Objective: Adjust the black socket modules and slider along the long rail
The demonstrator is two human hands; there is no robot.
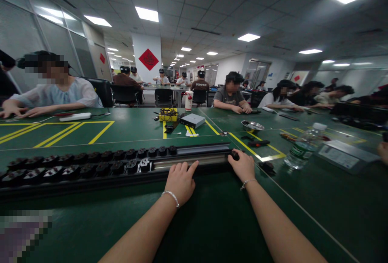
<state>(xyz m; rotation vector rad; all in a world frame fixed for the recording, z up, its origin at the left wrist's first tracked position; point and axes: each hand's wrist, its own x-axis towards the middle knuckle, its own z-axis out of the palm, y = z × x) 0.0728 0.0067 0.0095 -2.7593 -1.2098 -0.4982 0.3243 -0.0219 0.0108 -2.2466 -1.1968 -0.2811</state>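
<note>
At our green-topped desk (218, 218), we have two long, straight black tracks lying side by side, roughly parallel to the desk's far edge, their left stretches reaching toward the left of the view. Chunky black modules fill the left part of both the nearer black track with a shiny metal channel (214, 159) and the farther black track with a grey channel (201, 149); the last module in our nearer row, a white-and-black block (144, 165), sits just left of the bare channel. Our left hand (180, 182) lies palm down on the nearer track, fingers bent over it and one digit pointing right; we cannot tell whether it grips anything underneath. Our right hand (243, 166) is at that track's right end, thumb and fingers closed around a small, rounded black piece (235, 155). Toward the desk's far edge we see a yellow box with black cables (168, 114), a flat grey metal box (193, 120) beside it and a white cup with red markings (188, 101) behind. To our right stand a clear plastic bottle (304, 148) and a grey case (338, 156), with a shiny metal bowl (252, 126) farther off. Across the desk sits a co-worker in a grey T-shirt (226, 100).
</note>
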